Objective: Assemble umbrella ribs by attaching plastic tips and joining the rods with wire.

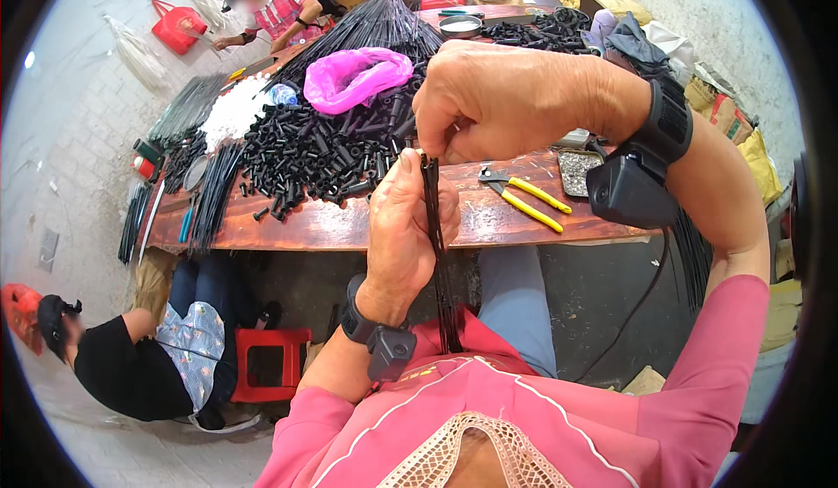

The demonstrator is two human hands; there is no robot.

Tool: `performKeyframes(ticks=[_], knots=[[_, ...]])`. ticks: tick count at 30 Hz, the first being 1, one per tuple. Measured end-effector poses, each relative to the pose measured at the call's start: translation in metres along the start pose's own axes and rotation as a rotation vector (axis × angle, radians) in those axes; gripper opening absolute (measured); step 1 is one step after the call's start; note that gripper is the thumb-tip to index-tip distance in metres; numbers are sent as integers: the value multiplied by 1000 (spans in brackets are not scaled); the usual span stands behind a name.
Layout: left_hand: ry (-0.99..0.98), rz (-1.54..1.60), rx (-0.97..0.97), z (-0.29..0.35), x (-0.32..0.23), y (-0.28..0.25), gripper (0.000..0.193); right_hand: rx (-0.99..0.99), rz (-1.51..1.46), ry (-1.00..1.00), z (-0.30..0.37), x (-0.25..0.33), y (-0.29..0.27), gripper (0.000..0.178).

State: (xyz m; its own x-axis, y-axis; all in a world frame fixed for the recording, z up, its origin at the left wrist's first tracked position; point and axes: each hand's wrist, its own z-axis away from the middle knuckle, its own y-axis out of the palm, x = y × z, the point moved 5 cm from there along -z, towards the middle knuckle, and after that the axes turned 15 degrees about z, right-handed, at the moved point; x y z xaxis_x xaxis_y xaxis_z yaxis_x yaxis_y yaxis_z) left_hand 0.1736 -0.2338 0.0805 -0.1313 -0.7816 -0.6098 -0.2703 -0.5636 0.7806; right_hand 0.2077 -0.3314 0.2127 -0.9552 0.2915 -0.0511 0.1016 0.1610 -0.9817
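In front of my chest, my left hand (403, 226) is closed around an upright bundle of thin black rods (448, 300), whose lower ends reach down to my lap. Bent over the top of that bundle, my right hand (493, 99) has its fingertips pinched together close to the left thumb. Whatever lies between those right fingertips is too small and too covered to make out. Just right of the bundle, yellow-handled cutting pliers (526, 198) lie on the reddish wooden table (340, 233).
A big heap of short black tubular parts (305, 152) covers the table's left middle, with a pink plastic bag (358, 78) on it. White pieces (234, 113) and long black rods (371, 30) lie beyond. A metal tray (573, 174) stands right. Two people sit at left and far left.
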Motion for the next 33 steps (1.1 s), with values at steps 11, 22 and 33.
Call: performKeyframes(ticks=[11,22,33], knots=[[-163,180,278,11,-2,5,51,-192,189,-305,8,33,-15,12],[-135,199,112,6,-14,-11,56,-413,-265,339,33,8,15,17],[-6,-96,-79,4,-41,-2,30,-661,-1095,583,21,30,78,12]])
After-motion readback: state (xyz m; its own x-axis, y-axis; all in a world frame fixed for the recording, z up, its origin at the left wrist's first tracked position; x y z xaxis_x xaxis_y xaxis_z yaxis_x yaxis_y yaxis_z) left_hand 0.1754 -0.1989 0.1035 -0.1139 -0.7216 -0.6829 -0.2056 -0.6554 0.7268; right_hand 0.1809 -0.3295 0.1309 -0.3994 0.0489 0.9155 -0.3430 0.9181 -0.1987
